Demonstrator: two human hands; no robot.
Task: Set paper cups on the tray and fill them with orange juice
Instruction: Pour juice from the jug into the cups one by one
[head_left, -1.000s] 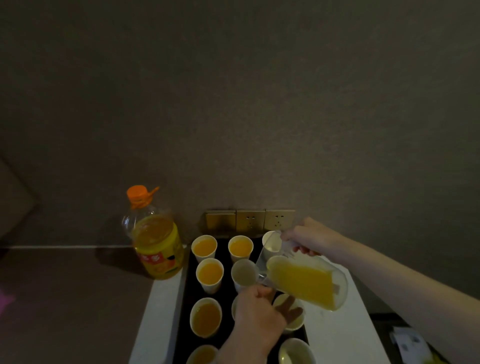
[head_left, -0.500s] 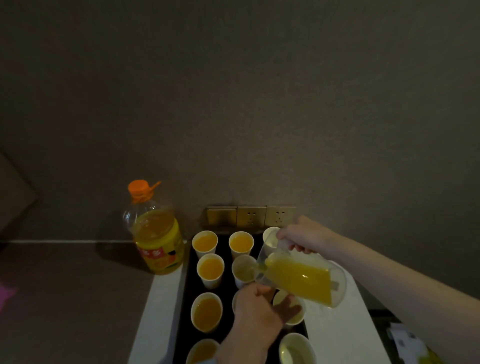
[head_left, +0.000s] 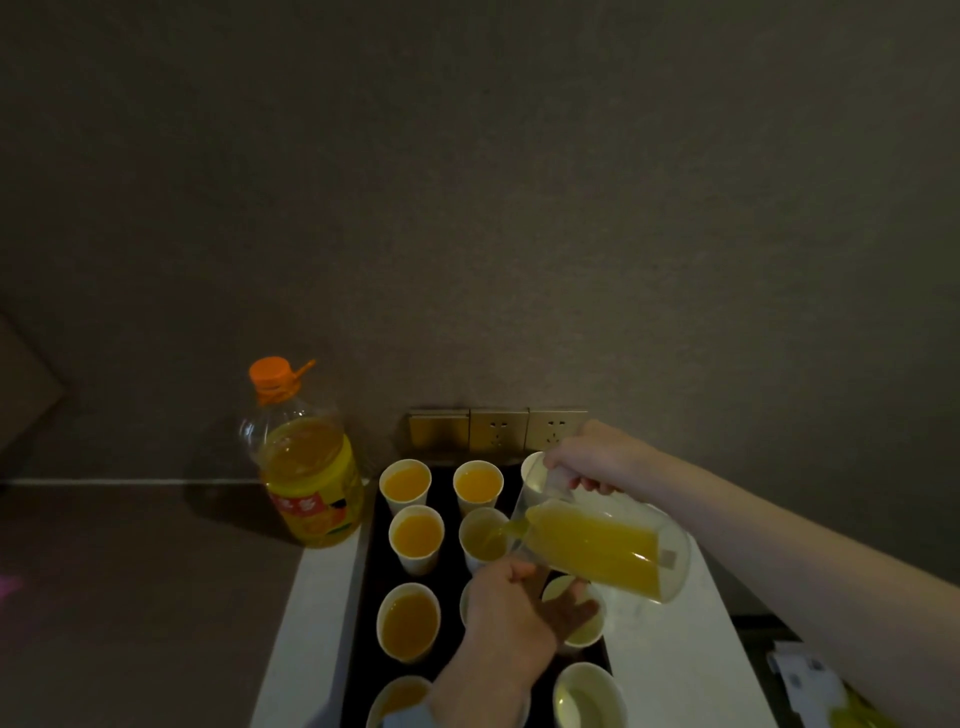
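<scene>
Several white paper cups stand on a black tray. Those in the left column and the two at the back, such as the cup, hold orange juice. My right hand grips the handle of a clear jug tipped to the left, and juice streams from its spout into the middle cup, which is partly filled. My left hand reaches in under the jug's spout end, fingers against its underside. An empty cup stands at the front right. Another cup is half hidden behind the right hand.
A large juice bottle with an orange cap stands on the counter left of the tray. Wall sockets sit right behind the cups. The white counter runs along the tray's right side, with dark floor beyond either edge.
The jug has tipped further to the left and juice now flows into the middle cup, whose level has risen. My left hand stays under the jug.
</scene>
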